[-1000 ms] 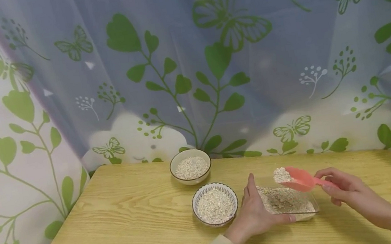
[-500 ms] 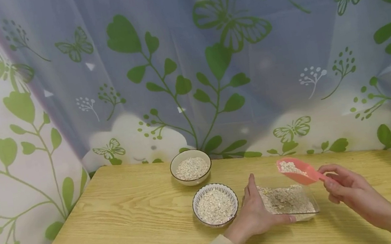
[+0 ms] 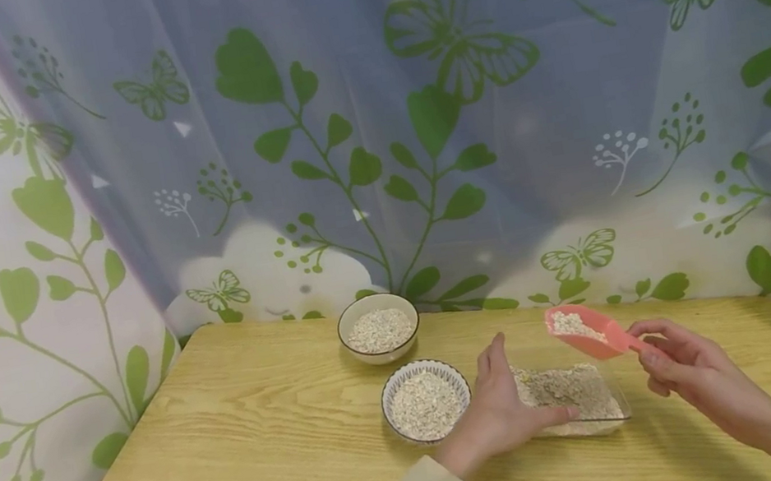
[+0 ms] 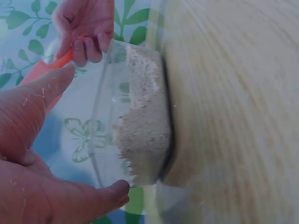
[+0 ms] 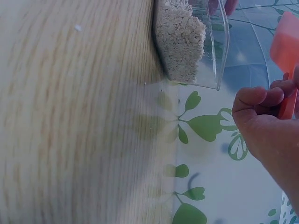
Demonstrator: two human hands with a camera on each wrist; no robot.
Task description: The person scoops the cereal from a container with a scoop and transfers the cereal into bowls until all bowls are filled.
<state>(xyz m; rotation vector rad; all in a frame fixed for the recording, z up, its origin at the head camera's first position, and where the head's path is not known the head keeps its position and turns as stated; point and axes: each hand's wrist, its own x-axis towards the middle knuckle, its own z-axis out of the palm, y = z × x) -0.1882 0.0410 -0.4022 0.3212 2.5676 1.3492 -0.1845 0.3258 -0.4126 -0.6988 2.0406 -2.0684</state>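
My right hand (image 3: 697, 373) pinches the handle of a pink scoop (image 3: 603, 337), raised above the right end of a clear rectangular container (image 3: 586, 428). The scoop carries a small heap of oats. More oats (image 3: 572, 387) lie in the container, heaped unevenly along its walls. At the container's left end is my left hand (image 3: 504, 414), thumb and fingers spread wide. The left wrist view shows that thumb (image 4: 53, 81) raised apart from the rim, while a fingertip (image 4: 119, 189) overlaps the container's near corner.
Left of the container stands a bowl with a striped inner wall (image 3: 420, 370), filled with oats. Behind it sits a cream bowl (image 3: 382, 356) with a dark rim, also holding oats. A leaf-and-butterfly curtain (image 3: 372, 151) hangs along the wooden table's (image 3: 237, 445) back edge.
The scoop has tilted from tip-down to nearly level and risen slightly, its oats settling back inside. My left hand has just lifted and loosened from the container's side.
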